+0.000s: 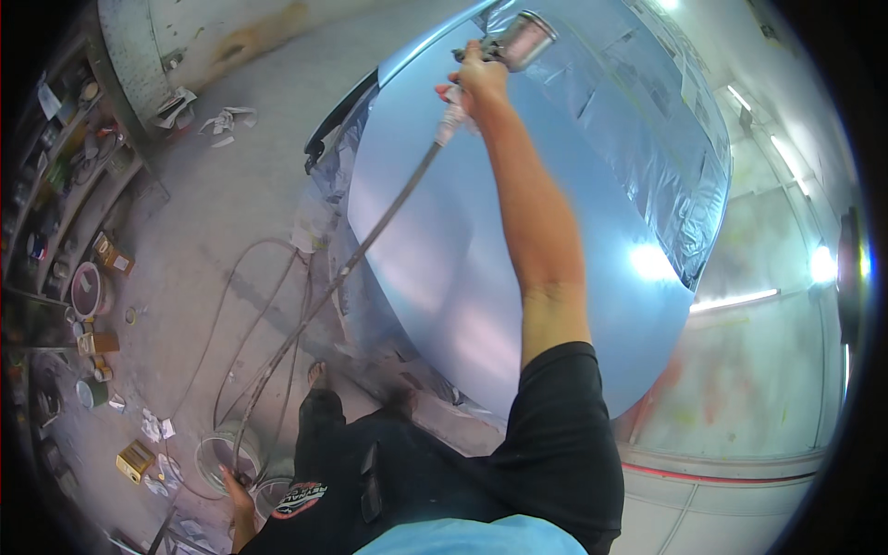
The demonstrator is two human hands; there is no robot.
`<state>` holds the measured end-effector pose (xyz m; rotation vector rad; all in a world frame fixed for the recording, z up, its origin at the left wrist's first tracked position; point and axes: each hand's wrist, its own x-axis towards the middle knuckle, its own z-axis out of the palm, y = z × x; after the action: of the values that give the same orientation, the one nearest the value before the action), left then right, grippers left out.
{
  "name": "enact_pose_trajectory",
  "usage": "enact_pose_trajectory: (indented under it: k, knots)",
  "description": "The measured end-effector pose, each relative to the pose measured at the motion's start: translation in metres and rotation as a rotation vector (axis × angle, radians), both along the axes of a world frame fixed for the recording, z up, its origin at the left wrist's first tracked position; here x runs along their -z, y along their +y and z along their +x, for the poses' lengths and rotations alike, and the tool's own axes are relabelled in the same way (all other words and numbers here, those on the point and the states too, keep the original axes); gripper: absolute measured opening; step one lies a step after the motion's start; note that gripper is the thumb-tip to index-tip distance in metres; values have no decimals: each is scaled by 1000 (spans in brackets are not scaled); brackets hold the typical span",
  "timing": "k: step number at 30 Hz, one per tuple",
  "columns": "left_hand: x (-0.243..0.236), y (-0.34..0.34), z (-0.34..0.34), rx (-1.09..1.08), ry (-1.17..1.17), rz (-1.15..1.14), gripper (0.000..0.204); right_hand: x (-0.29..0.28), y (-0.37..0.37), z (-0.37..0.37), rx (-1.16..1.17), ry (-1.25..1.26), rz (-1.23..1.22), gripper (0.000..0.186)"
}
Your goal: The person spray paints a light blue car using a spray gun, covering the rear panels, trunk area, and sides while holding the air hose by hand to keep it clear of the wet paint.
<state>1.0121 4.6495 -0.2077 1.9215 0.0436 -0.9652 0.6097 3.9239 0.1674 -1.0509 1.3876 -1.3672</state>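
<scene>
My right hand (483, 81), at the end of an outstretched arm, is wrapped round the handle of a spray gun (460, 55). A metal paint cup (525, 41) sits on the gun, over the far part of a light blue car hood (462, 250). From a pale wrapping (451, 120) under the handle, an air hose (370, 242) runs down to the lower left. Low at my left side, my left hand (240, 507) is closed on that hose, with its fingers partly hidden. Clear masking film (638, 176) covers the car beyond the hood.
Hose loops (222, 342) lie on the floor to the left, near a bucket (215, 453). Cluttered shelves (69, 185) line the left wall, with cans, boxes and a round tub (90, 289) below. Paper scraps (227, 120) lie farther off. A pale wall (740, 388) with lit tubes stands right.
</scene>
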Motion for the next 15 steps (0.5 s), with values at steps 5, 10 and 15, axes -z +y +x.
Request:
enact_pose_trajectory:
  k: [5,10,15]
  knots:
    - [-15,-32,18,66,16,-37,57,26,-13,37,-67,-112,24,48]
    - [2,-62,51,75,-13,-44,58,41,51,-14,10,15,33,46]
    - [6,-138,159,440,-87,-12,61,46,140,-66,211,48,73,42]
